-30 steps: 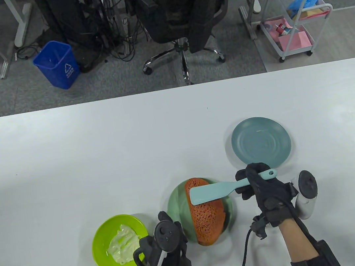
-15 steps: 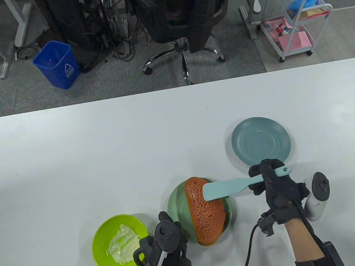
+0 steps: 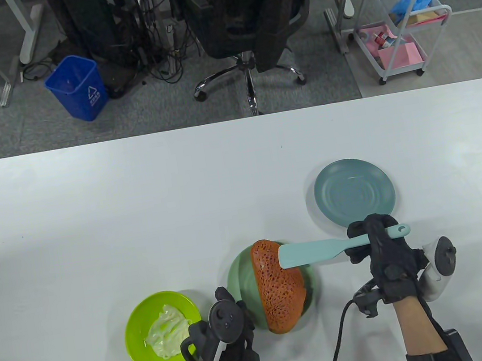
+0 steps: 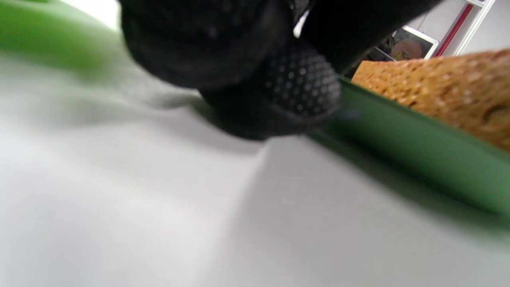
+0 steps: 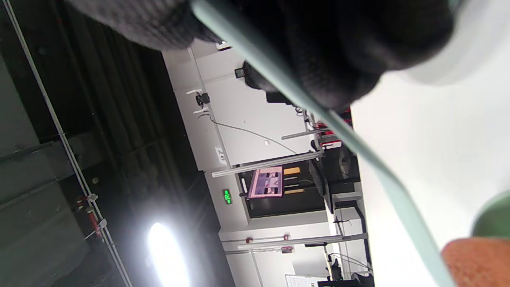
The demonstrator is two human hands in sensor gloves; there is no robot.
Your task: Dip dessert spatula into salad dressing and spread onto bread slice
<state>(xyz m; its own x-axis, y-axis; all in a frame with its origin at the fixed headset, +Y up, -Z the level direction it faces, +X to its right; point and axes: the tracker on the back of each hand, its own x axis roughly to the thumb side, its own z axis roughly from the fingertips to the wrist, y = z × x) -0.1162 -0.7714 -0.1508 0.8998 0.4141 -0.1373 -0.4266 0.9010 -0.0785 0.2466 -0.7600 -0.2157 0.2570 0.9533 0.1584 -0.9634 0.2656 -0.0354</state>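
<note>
While looking down from the table view, saw the right hand wrapped around the handle of the dessert spatula, fingers curled tight on the thin stem near the hanging-hole end. Pale teal, smooth and matte, flat rounded blade pointing left and overlapping the upper right edge of the bread slice. Bread was orange-brown, spongy, full of dark pores, lying on a dull green plate. Off to the left sat a glossy lime bowl holding creamy white salad dressing, well apart from the blade. Left hand parked on the white table between bowl and plate, gripping nothing I could see, though couldn't tell how far the fingers were spread. Also spotted a round blue-grey plate with ringed grooves just beyond the right hand.

Over in the left wrist view, got a dotted-grip fingertip resting on the tabletop, touching the plate's green rim, crumbly bread above it.

Then the right wrist view: knit black fingers clamped over the spatula's slim stem, running down toward the bread corner.
</note>
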